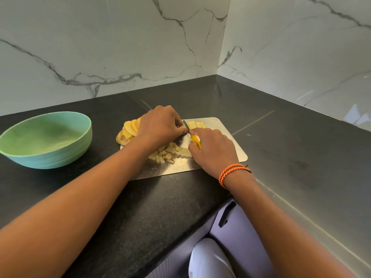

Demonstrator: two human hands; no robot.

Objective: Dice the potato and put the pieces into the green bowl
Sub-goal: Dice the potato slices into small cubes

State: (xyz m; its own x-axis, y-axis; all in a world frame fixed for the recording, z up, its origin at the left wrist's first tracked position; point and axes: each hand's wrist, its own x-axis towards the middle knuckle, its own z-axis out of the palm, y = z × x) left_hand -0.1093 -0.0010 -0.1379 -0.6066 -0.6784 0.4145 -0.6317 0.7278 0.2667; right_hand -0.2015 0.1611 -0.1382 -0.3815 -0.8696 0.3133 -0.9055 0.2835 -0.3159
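Forearms enter from the near edge. Right hand [213, 151] grips yellow-handled knife [193, 137], fingers curled round the handle, blade tip down beside potato strips [196, 124] on metal board [226, 137]. Left hand [160, 123], fingers curled, pins the strips. Judgement: keep fingertips tucked, cut crosswise evenly. Diced pieces [166, 154] sit mid-board; slices [129, 130] at left; green bowl [46, 139] holds none yet.

I see green bowl [46, 140], yellow knife handle [195, 140], pale yellow potato [128, 131], black counter [160, 197], grey-veined white wall [100, 47], orange bracelet [230, 173].
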